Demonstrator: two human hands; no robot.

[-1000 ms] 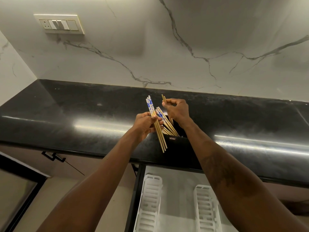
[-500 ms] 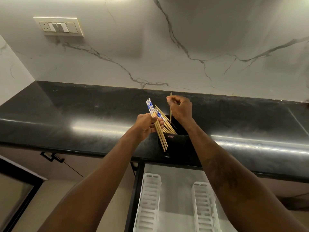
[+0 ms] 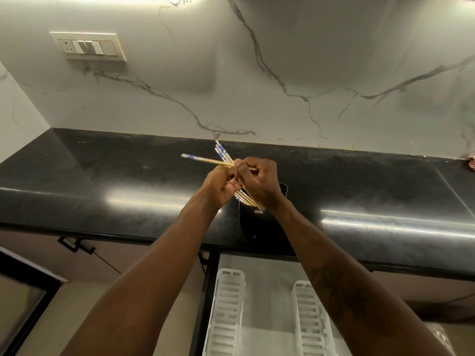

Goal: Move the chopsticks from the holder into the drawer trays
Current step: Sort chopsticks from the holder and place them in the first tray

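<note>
The countertop [image 3: 128, 181] is glossy black stone, faintly speckled, throwing bright streaks of light along its front edge. The wall [image 3: 282, 47] looks like smooth white marble with grey veins. The chopsticks [image 3: 223, 156] look like pale wood with blue-and-white printed ends. The holder [image 3: 253, 222] is matt black. Both drawer trays [image 3: 228, 312] are slotted white plastic.

A glossy black counter [image 3: 128, 181] runs below a white marble wall [image 3: 257, 86] veined in grey. A switch plate [image 3: 88, 47] sits on the wall, upper left.
</note>
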